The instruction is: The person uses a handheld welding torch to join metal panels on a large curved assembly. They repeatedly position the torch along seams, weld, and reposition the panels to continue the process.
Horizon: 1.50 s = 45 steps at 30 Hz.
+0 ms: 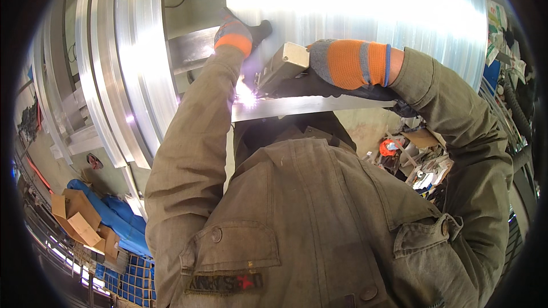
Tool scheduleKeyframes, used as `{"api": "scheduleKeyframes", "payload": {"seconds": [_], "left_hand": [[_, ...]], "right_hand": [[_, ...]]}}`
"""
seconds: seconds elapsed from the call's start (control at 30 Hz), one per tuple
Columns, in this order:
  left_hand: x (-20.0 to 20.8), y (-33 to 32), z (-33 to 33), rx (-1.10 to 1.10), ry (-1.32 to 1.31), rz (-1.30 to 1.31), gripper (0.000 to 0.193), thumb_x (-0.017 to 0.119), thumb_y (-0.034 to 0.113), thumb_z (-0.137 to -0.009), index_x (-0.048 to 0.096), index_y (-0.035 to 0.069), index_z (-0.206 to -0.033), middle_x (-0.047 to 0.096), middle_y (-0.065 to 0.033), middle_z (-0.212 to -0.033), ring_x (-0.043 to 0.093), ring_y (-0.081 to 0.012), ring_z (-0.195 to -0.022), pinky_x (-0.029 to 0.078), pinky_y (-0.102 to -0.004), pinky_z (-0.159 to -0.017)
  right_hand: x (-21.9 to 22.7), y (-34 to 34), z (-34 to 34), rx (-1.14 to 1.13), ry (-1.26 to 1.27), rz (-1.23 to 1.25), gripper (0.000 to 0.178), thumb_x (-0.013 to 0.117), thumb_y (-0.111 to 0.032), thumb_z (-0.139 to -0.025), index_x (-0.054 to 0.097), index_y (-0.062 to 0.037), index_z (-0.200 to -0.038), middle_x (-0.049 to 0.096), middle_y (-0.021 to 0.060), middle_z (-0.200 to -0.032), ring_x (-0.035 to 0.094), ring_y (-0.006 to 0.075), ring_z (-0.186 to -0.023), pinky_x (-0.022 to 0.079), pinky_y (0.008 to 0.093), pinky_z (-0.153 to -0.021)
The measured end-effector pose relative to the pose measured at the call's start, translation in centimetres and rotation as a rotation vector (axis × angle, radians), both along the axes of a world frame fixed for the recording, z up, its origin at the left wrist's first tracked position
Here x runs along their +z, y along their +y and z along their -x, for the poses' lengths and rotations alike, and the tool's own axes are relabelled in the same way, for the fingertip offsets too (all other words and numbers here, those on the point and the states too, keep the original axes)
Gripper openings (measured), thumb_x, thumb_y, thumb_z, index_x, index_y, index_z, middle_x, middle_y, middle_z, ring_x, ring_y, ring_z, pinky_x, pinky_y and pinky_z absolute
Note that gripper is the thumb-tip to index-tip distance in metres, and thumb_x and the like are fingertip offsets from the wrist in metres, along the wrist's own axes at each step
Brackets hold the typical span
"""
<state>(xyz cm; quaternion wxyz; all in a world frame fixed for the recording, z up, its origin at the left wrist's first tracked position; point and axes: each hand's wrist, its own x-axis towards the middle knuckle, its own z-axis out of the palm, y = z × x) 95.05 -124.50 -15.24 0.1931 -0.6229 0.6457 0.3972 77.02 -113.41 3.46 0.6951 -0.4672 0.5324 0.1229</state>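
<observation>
A boxy, pale-topped welding gun (288,60) is in my right hand (349,63), whose grey-and-orange glove wraps round its rear part. The gun's tip points down and left at a bright white-violet spark (246,97) on the near edge of the metal work. My left hand (235,33), in a matching glove with dark fingertips, lies on the metal left of the gun, thumb and fingers apart. A flat metal strip (319,105) runs along the edge nearest my body. Glare washes out the ribbed silver metal panel (365,17) beyond my hands.
Long silver metal profiles (103,74) lie side by side on the left. Lower left are an open cardboard box (77,214) and blue wrapped material (120,217). A scrap pile with an orange object (389,147) lies on the right. A ridged dark hose (516,105) hangs at far right.
</observation>
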Motion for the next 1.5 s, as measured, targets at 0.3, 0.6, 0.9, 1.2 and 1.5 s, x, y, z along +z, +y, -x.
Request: {"api": "scheduleKeyframes", "payload": {"seconds": [0.3,0.6,0.9,1.2,1.5], "left_hand": [[0.2,-0.2,0.2,0.038,0.025,-0.05,0.145,0.084,0.064,-0.069,0.003,-0.008,-0.166,0.055,-0.0333,-0.153,0.06,-0.0438,-0.136,0.051,-0.0442,-0.112],[1.6,-0.2,0.1,0.051,0.083,-0.054,0.148,0.084,0.064,-0.068,0.001,-0.009,-0.166,0.055,-0.0331,-0.152,0.061,-0.0427,-0.135,0.053,-0.0433,-0.11],[2.5,-0.2,0.6,0.067,0.02,-0.057,0.142,0.084,0.062,-0.069,0.006,-0.008,-0.165,0.058,-0.0331,-0.148,0.065,-0.0425,-0.129,0.054,-0.044,-0.107],[2.3,-0.3,0.5,0.054,0.014,-0.063,0.143,0.084,0.064,-0.07,0.006,-0.011,-0.165,0.055,-0.0348,-0.152,0.06,-0.0421,-0.137,0.05,-0.0425,-0.113],[0.7,0.0,-0.1,0.117,0.158,-0.034,0.144,0.092,0.057,-0.07,0.007,-0.012,-0.164,0.056,-0.0335,-0.151,0.061,-0.0427,-0.135,0.051,-0.0408,-0.113]], "right_hand": [[-1.6,0.9,1.2,0.076,-0.161,0.271,0.05,0.078,-0.007,-0.093,0.068,-0.0035,-0.142,0.08,0.0079,-0.112,0.075,0.0154,-0.086,0.062,0.0315,-0.073],[-0.6,1.2,1.4,-0.006,-0.203,0.224,0.033,0.068,-0.022,-0.105,0.073,-0.0092,-0.135,0.076,0.0057,-0.093,0.067,0.009,-0.071,0.054,0.0251,-0.056],[-0.1,1.4,1.6,0.003,-0.102,0.165,0.036,0.07,-0.037,-0.106,0.075,-0.0115,-0.132,0.071,0.0003,-0.079,0.06,0.0061,-0.06,0.05,0.0231,-0.05],[0.0,1.6,1.8,0.097,0.004,0.153,0.041,0.069,-0.048,-0.106,0.075,-0.0188,-0.134,0.071,-0.0003,-0.079,0.059,0.0069,-0.058,0.049,0.0226,-0.05],[2.1,2.2,3.6,0.04,-0.05,0.233,0.037,0.07,-0.04,-0.104,0.077,-0.0057,-0.118,0.07,0.0061,-0.076,0.066,0.0156,-0.064,0.055,0.034,-0.059]]}}
